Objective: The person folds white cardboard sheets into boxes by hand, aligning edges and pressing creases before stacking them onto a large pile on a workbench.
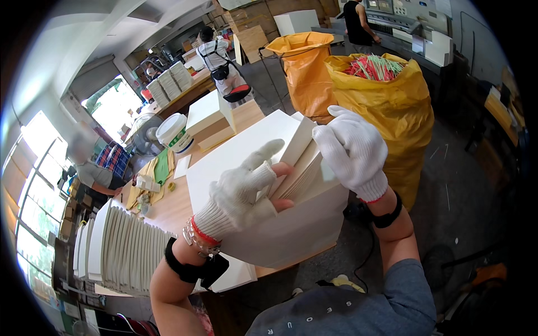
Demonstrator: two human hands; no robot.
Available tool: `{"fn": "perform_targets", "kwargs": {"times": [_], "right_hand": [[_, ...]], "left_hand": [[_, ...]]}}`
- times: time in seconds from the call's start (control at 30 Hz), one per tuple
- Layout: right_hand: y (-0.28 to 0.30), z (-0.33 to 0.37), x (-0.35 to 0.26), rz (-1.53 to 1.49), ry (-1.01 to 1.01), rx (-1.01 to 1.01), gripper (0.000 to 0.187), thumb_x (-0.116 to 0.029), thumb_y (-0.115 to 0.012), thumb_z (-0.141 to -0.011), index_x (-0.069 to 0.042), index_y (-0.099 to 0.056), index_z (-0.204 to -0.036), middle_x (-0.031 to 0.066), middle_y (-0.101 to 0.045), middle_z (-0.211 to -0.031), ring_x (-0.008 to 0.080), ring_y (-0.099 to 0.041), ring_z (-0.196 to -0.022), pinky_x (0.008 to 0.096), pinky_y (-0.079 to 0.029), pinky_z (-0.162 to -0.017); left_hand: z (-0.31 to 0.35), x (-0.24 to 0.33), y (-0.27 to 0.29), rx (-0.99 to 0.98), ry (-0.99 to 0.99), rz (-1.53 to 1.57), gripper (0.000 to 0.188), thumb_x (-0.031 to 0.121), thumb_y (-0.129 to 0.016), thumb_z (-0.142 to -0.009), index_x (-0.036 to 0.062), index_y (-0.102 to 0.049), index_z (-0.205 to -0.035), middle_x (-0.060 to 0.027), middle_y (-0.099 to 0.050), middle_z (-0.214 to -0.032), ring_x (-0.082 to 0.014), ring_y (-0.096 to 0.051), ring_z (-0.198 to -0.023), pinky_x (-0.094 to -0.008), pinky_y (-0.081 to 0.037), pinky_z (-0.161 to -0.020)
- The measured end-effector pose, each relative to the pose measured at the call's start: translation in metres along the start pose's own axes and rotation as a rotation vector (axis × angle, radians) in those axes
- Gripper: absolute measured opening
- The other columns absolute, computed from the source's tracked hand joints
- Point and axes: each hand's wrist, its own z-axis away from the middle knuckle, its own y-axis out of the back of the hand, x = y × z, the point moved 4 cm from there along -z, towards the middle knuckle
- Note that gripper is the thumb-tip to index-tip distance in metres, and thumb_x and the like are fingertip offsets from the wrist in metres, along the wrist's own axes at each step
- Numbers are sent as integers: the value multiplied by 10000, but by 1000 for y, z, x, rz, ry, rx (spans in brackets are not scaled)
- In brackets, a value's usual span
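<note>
A tall stack of large white paper sheets (286, 232) stands directly before me, its top layers lifted and fanned into a bundle (304, 168). My left hand (238, 193) wears a white knit glove with some bare fingertips showing. Its fingers reach into the bundle's left edge, closed around some sheets, while one gloved finger stretches across the top. At the bundle's far right corner, my right hand (356, 148), also gloved, has its fingers bent in a pinch on the sheets. The exact fingertip contact there is partly hidden.
Upright white pads (131, 246) stand in a row at left on the wooden table (168, 210). Beyond are a white bucket (172, 134) and another paper stack (208, 112). A yellow bag (386, 112) of coloured strips and an orange bag (305, 67) stand right. Several people work nearby.
</note>
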Motion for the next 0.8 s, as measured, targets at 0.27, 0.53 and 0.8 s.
{"fn": "perform_targets", "kwargs": {"times": [0.27, 0.53, 0.8], "right_hand": [[0, 2, 2, 20, 36, 12, 168, -20, -703, -783, -14, -702, -951, 75, -524, -652, 256, -593, -594, 445, -588, -781], [-1, 0, 4, -153, -222, 28, 37, -22, -701, -825, -45, -731, -824, 108, -467, -593, 295, -536, -537, 411, -563, -787], [5, 4, 2, -34, -80, -11, 128, -12, -714, -794, -46, -720, -917, 76, -502, -655, 266, -544, -554, 403, -569, -742]], "left_hand": [[2, -11, -6, 136, -61, 91, 377, 145, -810, -781, 156, -717, -1146, -174, -535, -1466, -354, -674, -1127, -377, -553, -914], [0, -2, -4, -9, -18, 7, 289, 80, -676, -854, 138, -724, -1133, -180, -590, -1397, -350, -699, -1046, -365, -563, -849], [0, 1, -4, 42, 1, 44, 433, 12, -761, -750, 120, -725, -1168, -171, -596, -1402, -312, -684, -1094, -345, -531, -917]]}}
